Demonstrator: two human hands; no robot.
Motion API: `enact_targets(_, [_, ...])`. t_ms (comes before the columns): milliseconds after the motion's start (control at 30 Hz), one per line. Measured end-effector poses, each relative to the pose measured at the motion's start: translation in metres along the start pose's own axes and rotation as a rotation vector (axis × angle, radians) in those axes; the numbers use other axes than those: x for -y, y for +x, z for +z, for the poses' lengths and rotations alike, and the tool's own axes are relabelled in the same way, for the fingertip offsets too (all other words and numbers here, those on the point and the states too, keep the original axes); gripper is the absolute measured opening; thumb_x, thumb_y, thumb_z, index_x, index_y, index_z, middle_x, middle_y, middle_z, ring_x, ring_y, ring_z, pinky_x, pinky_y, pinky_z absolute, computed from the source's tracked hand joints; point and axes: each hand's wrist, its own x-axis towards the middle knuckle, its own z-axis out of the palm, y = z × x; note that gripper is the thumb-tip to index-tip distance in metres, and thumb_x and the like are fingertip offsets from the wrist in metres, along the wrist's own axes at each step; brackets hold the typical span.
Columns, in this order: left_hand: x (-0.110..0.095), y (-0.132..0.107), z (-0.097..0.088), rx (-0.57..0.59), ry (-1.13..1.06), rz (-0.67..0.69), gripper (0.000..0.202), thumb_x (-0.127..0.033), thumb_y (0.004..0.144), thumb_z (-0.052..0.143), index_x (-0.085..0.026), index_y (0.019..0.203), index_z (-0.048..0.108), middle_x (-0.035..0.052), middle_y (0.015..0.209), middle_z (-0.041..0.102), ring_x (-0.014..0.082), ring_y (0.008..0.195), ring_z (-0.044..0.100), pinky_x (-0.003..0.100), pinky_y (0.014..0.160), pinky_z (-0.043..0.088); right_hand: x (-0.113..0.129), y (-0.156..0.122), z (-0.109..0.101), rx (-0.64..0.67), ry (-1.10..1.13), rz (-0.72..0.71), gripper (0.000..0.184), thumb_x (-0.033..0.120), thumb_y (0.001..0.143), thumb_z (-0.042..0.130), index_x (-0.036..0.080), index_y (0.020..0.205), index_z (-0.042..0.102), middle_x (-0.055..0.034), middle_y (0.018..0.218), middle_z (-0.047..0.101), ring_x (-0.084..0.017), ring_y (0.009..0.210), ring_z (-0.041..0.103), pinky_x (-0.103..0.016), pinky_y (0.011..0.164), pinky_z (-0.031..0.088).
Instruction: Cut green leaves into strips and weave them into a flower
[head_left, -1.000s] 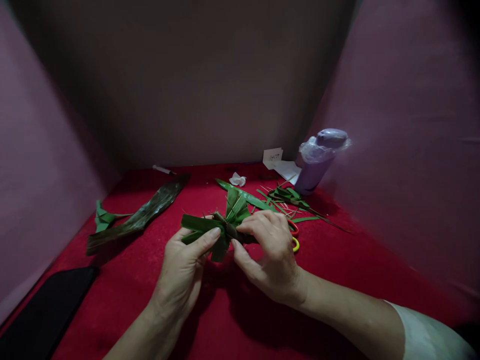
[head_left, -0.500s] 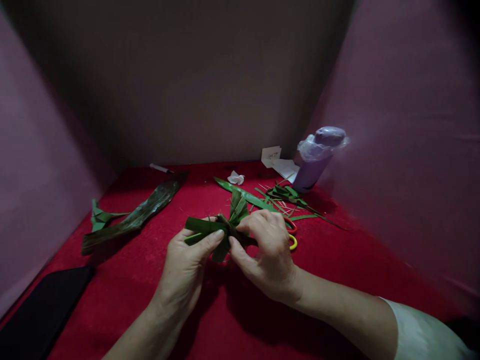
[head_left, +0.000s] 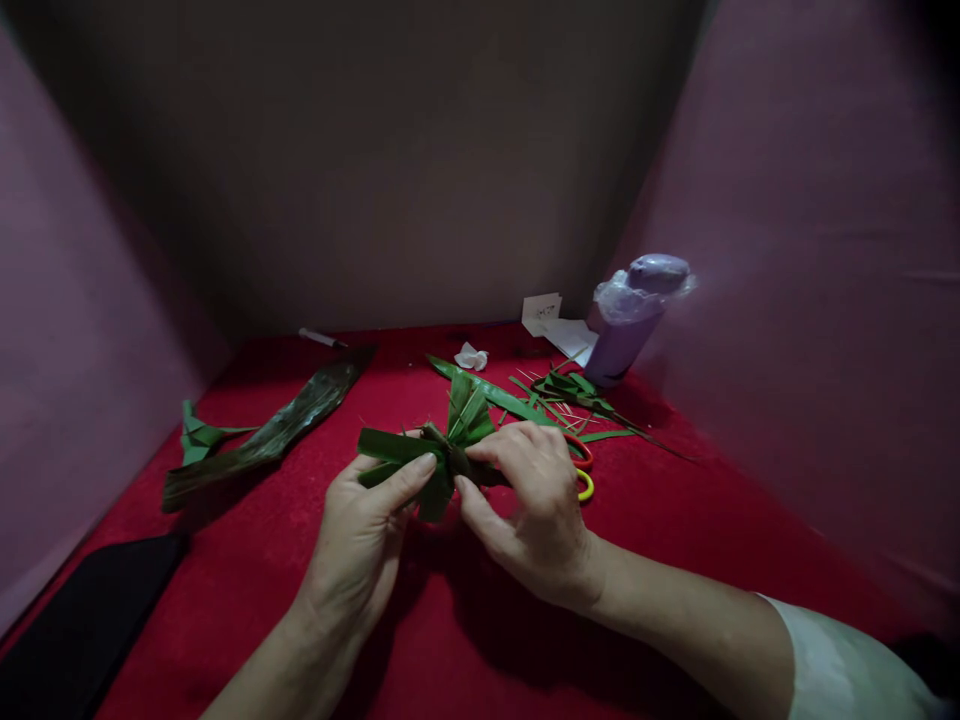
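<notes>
Between my hands is a bundle of folded green leaf strips (head_left: pixel 439 455), its ends fanning out to the left, upward and downward. My left hand (head_left: pixel 367 530) grips its left side, the thumb lying along a strip and the other fingers hidden beneath. From the right, my right hand (head_left: pixel 529 505) pinches the bundle near its centre with thumb and fingertips. Just beyond that hand show the red and yellow handles of a pair of scissors (head_left: pixel 586 487); their blades are hidden. A long green leaf (head_left: pixel 491 390) lies behind the bundle.
On the red cloth (head_left: pixel 270 600) rest a long dark leaf (head_left: pixel 270 430), a folded green leaf (head_left: pixel 199 435) and a white pen-like item (head_left: pixel 319 337). Leaf scraps and toothpicks (head_left: pixel 566 400) lie before a purple bin (head_left: pixel 626 340). Crumpled tissue (head_left: pixel 471 357), a white card (head_left: pixel 541 310) and a black flat object (head_left: pixel 90 620) are around.
My left hand has shifted slightly left with the leaf bundle, and the upright leaf end now spreads wider. The right hand stays nearly in place.
</notes>
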Motion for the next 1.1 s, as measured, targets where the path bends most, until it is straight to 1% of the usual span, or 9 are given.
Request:
enact_targets(133, [-0.005,0.006,-0.004,-0.068,-0.058,-0.031,0.015,-0.007,0.060,0.075,-0.011,0.073,0.069,0.0042,0.072,0.073,0.0131,0.062,0.066,0.020,0.056,0.053,0.000,0.002,-0.006,-0.048,0.074,-0.047,0.029,0.033,0.078,0.061,0.017,0.102,0.056,-0.0080,0.096,0.063,-0.024,0.093,0.054,-0.042,0.082,0.037])
enact_targets(267, [-0.015,0.012,-0.007,-0.171,-0.161,-0.019,0.012,0.002,0.064,0.066,-0.010,0.067,0.068,0.0052,0.067,0.072,0.0129,0.060,0.067,0.020,0.057,0.055,-0.007,0.001,-0.006,-0.149,0.243,0.033,0.028,0.036,0.089,0.045,0.019,0.109,0.054,-0.0093,0.105,0.059,-0.025,0.102,0.052,-0.044,0.088,0.038])
enact_targets(400, [-0.023,0.015,-0.009,-0.226,-0.281,0.003,0.021,0.006,0.066,0.060,-0.013,0.057,0.063,0.0014,0.059,0.070,0.0114,0.056,0.066,0.019,0.055,0.056,-0.010,-0.004,0.002,-0.160,0.516,0.208,0.039,0.048,0.093,0.030,0.020,0.101,0.055,-0.0075,0.094,0.059,-0.021,0.090,0.057,-0.038,0.080,0.044])
enact_targets(467, [-0.026,0.015,-0.010,-0.218,-0.295,0.022,0.022,0.006,0.067,0.060,-0.013,0.056,0.062,0.0007,0.058,0.070,0.0110,0.055,0.066,0.019,0.055,0.056,-0.010,-0.006,0.004,-0.141,0.604,0.212,0.046,0.057,0.090,0.029,0.019,0.099,0.055,-0.0066,0.088,0.059,-0.020,0.082,0.057,-0.036,0.074,0.046])
enact_targets(533, [-0.026,0.015,-0.010,-0.220,-0.298,0.036,0.022,0.006,0.067,0.061,-0.014,0.058,0.063,0.0002,0.059,0.070,0.0105,0.056,0.066,0.018,0.056,0.055,-0.008,-0.008,0.005,-0.123,0.614,0.158,0.047,0.060,0.085,0.040,0.019,0.102,0.055,-0.0068,0.088,0.059,-0.020,0.080,0.057,-0.035,0.072,0.047])
enact_targets(633, [-0.024,0.016,-0.011,-0.221,-0.294,0.029,0.021,0.006,0.066,0.063,-0.014,0.059,0.063,-0.0001,0.060,0.070,0.0104,0.056,0.066,0.018,0.057,0.056,-0.006,-0.009,0.005,-0.105,0.538,0.092,0.031,0.040,0.080,0.062,0.019,0.102,0.054,-0.0048,0.085,0.059,-0.017,0.073,0.055,-0.031,0.065,0.047])
enact_targets(700, [-0.022,0.017,-0.012,-0.207,-0.276,0.017,0.019,0.005,0.066,0.064,-0.013,0.062,0.064,0.0011,0.062,0.071,0.0112,0.057,0.067,0.019,0.058,0.056,-0.004,-0.009,0.006,-0.099,0.491,0.067,0.016,0.023,0.081,0.062,0.020,0.095,0.055,-0.0021,0.078,0.058,-0.014,0.064,0.052,-0.028,0.059,0.045])
enact_targets(767, [-0.021,0.018,-0.012,-0.191,-0.265,0.012,0.017,0.004,0.066,0.064,-0.013,0.063,0.065,0.0023,0.064,0.072,0.0120,0.058,0.067,0.020,0.059,0.057,-0.004,-0.008,0.007,-0.092,0.470,0.045,0.009,0.016,0.082,0.058,0.020,0.090,0.056,-0.0009,0.073,0.058,-0.012,0.060,0.050,-0.027,0.057,0.043])
enact_targets(1100, [-0.020,0.018,-0.013,-0.208,-0.275,0.000,0.019,0.005,0.071,0.058,-0.010,0.064,0.066,0.0041,0.065,0.072,0.0110,0.059,0.067,0.020,0.062,0.057,-0.003,-0.010,0.006,-0.058,0.496,0.080,0.006,0.014,0.082,0.056,0.019,0.085,0.058,0.0009,0.065,0.056,-0.011,0.055,0.048,-0.026,0.053,0.041])
